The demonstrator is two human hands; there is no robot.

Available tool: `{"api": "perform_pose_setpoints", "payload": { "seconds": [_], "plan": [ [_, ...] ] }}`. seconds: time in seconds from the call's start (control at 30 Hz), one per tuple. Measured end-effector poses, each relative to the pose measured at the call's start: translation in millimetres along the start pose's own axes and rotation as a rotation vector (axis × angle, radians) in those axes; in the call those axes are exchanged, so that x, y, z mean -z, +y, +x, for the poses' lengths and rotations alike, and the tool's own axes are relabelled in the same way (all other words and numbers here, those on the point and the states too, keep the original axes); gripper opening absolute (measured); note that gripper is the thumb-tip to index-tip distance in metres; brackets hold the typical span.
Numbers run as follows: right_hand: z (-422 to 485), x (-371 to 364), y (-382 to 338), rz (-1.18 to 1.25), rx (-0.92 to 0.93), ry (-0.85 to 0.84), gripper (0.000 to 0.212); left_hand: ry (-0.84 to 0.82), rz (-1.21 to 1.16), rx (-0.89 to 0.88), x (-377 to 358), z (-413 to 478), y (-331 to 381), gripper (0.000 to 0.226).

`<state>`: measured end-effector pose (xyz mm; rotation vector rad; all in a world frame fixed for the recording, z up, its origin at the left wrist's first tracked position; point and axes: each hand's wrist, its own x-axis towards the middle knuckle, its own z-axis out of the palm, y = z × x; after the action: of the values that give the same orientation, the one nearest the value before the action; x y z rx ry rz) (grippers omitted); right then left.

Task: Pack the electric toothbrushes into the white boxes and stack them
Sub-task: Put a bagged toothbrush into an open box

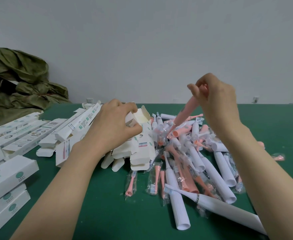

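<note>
Green surface (98, 196) carried the loose toothbrush pile (194, 163). Left hand (114, 129) fingers clamped the open white box (145, 148); right hand (218, 101) fingers pinched a pink toothbrush (185, 115) raised over the pile. Risk: misalignment could catch the box flap (143, 112), buckling it.

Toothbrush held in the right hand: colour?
Pink. The toothbrush gripped by the right hand shows best in the head view.

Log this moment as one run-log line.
step: boxing a toothbrush | left hand: holds open white box | right hand: holds pink toothbrush, tip down over pile | closed boxes: stacked at left
</note>
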<state>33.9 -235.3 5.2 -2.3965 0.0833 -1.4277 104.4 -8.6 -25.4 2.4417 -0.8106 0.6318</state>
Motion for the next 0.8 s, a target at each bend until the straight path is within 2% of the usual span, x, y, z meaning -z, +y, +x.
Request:
{"api": "perform_pose_setpoints", "payload": {
  "seconds": [0.1, 0.23, 0.3, 0.4, 0.53, 0.6, 0.7, 0.8],
  "plan": [
    [4.6, -7.7, -9.3, 0.223, -0.203, -0.039, 0.03, 0.027, 0.006, 0.03, -3.0, 0.6, -3.6, 0.041],
    [-7.8, -20.4, -16.6, 0.172, -0.301, -0.3, 0.041, 0.057, 0.008, 0.069, -8.0, 0.6, -8.2, 0.043],
    [-13.0, -24.9, -17.5, 0.201, -0.332, -0.33, 0.042, 0.07, 0.007, 0.088, -10.5, 1.5, -10.6, 0.041],
    [-5.3, -21.8, -13.3, 0.318, -0.405, -0.175, 0.034, 0.121, 0.0, 0.097, -12.8, 2.0, -13.0, 0.039],
    [10.8, -2.9, -7.3, 0.588, -0.48, 0.257, 0.019, 0.158, 0.001, 0.097, -11.9, 2.4, -16.3, 0.038],
    [12.0, 2.0, -7.3, 0.669, -0.5, 0.401, 0.017, 0.125, -0.012, 0.094, -11.2, 2.1, -17.3, 0.038],
    [8.4, -1.4, -13.9, 0.727, -0.482, 0.473, 0.009, 0.066, -0.104, 0.072, -9.7, 1.2, -11.1, 0.037],
    [2.9, -9.9, -25.4, 0.734, -0.432, 0.446, 0.01, 0.056, -0.145, 0.015, -7.7, 1.0, 0.1, 0.039]
  ]
}}
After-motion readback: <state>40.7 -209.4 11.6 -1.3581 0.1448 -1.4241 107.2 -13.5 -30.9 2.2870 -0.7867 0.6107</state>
